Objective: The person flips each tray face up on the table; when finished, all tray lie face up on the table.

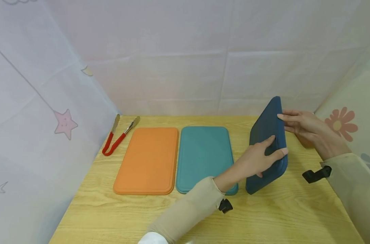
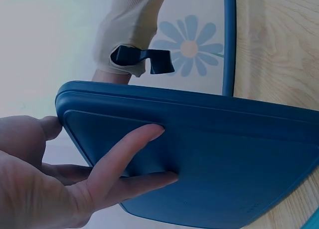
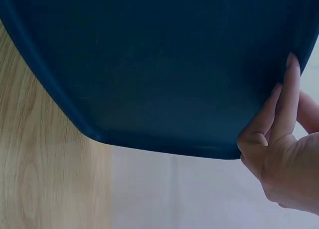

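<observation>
A dark blue tray (image 1: 264,135) is tilted up steeply above the right part of the table, between the two hands. My left hand (image 1: 255,157) holds it from the left, with the thumb over the rim and fingers on its flat outer face; the left wrist view shows these fingers (image 2: 127,151) against the tray (image 2: 239,154). On the far side my right hand (image 1: 305,125) grips the upper rim. In the right wrist view, its fingers (image 3: 286,99) lie along the inner face near a corner. A teal tray (image 1: 203,156) and an orange tray (image 1: 148,159) lie side by side.
Red-handled tongs (image 1: 116,142) lie spread at the back left of the wooden table (image 1: 111,217). A reddish-brown thing (image 1: 305,140), mostly hidden, sits behind the right hand. Printed cloth walls (image 1: 172,67) stand at the back and both sides.
</observation>
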A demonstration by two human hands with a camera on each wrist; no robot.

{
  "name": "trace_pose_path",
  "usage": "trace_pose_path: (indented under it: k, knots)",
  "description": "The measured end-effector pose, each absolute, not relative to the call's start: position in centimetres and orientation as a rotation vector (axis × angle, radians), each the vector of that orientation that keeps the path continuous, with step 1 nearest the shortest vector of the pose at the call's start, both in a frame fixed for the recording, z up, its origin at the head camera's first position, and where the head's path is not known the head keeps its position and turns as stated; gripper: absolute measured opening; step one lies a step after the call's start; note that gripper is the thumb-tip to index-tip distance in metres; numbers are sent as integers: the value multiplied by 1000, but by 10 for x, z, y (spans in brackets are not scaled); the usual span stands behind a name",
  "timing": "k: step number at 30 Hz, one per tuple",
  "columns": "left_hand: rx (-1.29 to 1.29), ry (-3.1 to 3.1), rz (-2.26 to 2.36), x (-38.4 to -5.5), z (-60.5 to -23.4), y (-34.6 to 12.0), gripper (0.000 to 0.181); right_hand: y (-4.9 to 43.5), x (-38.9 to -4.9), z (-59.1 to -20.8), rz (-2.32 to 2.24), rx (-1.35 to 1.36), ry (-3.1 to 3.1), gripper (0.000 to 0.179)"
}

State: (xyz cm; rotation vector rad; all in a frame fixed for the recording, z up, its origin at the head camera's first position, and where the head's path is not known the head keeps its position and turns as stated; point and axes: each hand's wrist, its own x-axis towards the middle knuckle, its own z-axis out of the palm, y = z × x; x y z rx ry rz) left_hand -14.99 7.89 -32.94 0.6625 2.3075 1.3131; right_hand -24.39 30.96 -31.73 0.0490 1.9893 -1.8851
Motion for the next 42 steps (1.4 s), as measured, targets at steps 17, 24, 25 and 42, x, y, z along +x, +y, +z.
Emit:
trace_pose_path:
  k: [17, 24, 25, 42]
  knots:
    - [393, 2030, 1448, -176, -317, 80, 72, 292, -243, -309, -1900, 20, 1990, 83]
    - [379, 2048, 1428, -177, -316, 81, 74, 287, -242, -311, -1811, 19, 2091, 84]
    - [379, 2045, 1433, -177, -317, 81, 74, 286, -242, -311, -1786, 14, 2117, 85]
    - [323, 1899, 1580, -174, -316, 64, 76, 272, -243, -311, -1807, -26, 2175, 73]
